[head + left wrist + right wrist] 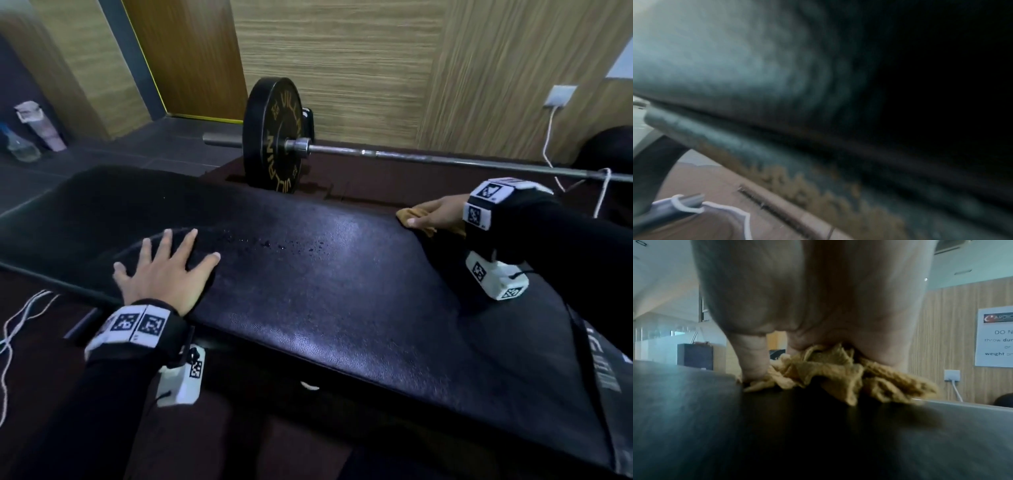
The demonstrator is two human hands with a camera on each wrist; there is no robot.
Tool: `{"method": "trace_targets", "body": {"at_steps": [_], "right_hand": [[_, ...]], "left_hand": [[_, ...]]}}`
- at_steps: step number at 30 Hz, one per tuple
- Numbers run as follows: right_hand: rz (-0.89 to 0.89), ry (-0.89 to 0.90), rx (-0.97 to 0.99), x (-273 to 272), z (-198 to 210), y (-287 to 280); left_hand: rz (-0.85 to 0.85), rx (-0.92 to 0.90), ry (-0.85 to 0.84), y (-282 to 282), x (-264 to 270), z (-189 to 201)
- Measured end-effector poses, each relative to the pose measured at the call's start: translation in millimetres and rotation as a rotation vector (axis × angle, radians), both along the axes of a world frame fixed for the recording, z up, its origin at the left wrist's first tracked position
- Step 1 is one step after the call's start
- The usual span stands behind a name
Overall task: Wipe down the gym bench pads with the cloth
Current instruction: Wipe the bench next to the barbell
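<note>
**Cloth pressed at the pad's far edge**

The cloth (411,215), mustard yellow and bunched, lies on the far edge of the black pad (342,274), toward its right end. The right hand (435,214) sits on top of it, palm down, fingers (753,360) bent over the folds and pressing them against the pad; the wrist view shows the thumb tip planted at the cloth's left edge. That forearm reaches across the pad from the right. The left hand (168,270) lies flat on the pad's near left part, fingers spread wide and straight, holding nothing, the wrist at the near edge. Droplets (274,244) speckle the pad between the two hands. Beyond the pad, a barbell (428,156) with one plate (270,137) rests on the floor before a wood-panelled wall.
</note>
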State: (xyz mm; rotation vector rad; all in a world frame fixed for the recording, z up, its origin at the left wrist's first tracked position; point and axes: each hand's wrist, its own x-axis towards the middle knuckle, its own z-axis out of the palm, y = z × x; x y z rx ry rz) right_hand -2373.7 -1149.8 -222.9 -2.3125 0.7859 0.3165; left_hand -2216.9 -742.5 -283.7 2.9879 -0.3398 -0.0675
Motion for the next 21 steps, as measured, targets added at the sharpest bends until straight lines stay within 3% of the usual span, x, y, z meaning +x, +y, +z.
{"method": "trace_targets", "body": {"at_steps": [4,7,10,13,17,21], "right_hand": [[0.020,0.068,-0.007,13.0,6.5,1.0],[-0.032,0.052,0.137,22.4,4.8,-0.1],[0.043,0.125,0.007,34.9,1.2,-3.7],[0.039,0.113,0.038,45.4,-3.1,-5.2],[0.040,0.139,0.080,60.9,-5.2,1.3],[0.166,0.160,0.070,107.4,-7.1,30.4]], "left_hand": [[-0.004,0.049,0.105,-0.2,-2.4,11.7],[0.007,0.084,0.304,-1.3,0.1,26.7],[0.017,0.127,0.475,-7.0,7.2,41.0],[-0.008,0.177,0.594,-8.9,12.8,51.9],[-0.064,0.226,0.661,-5.9,17.2,54.0],[-0.057,0.275,0.700,-6.7,23.1,54.8]]}}
